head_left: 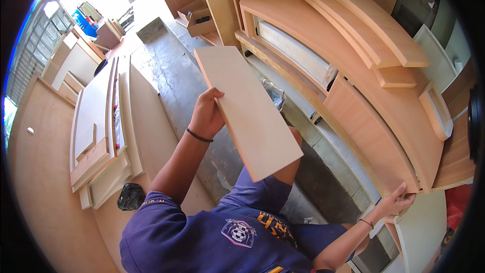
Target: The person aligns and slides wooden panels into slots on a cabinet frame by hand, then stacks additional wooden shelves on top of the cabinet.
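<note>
My left hand (208, 114) is closed round the long edge of a rectangular wooden board (247, 111), pale on its broad face and orange-brown along the edge. The board is tilted above my lap, its top end pointing away from me. Over at the lower right, my right hand (395, 203) grips the near corner of a light-brown wooden panel (374, 131) on the front of a low wooden cabinet (348, 53). Its thumb lies against the front and its fingers curl round the edge, partly hidden. An opening with a pale inside shows farther along the cabinet front.
Several loose boards (358, 25) are stacked on the cabinet top. To the left, more panels (96, 116) lie piled beside a black tool-like object (131, 197). An open cardboard box (199, 17) stands at the back near upright planks (221, 7). The concrete floor (174, 71) looks worn.
</note>
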